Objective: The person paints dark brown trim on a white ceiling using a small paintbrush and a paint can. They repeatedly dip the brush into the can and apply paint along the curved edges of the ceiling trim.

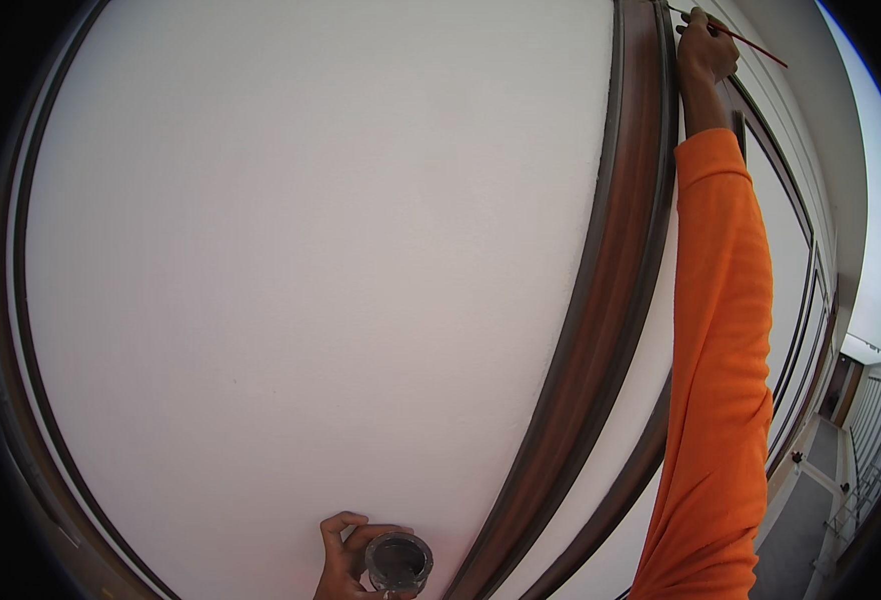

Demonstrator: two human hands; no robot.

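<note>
My right hand (709,50), at the end of an orange sleeve, is raised to the top right, closed around a thin red-handled brush (766,54). The brush tip reaches toward the dark edge near the top of a vertical brown wooden trim (606,300); whether it touches is too small to tell. My left hand (346,555) is low in the middle, gripping a small round container (399,560) with dark contents, in front of the white wall panel (311,260).
More dark-edged frames (796,200) run along the wall to the right and at the far left. A walkway (796,520) with a metal railing (876,440) stretches away at the lower right, beneath a bright sky (880,220) and overhang.
</note>
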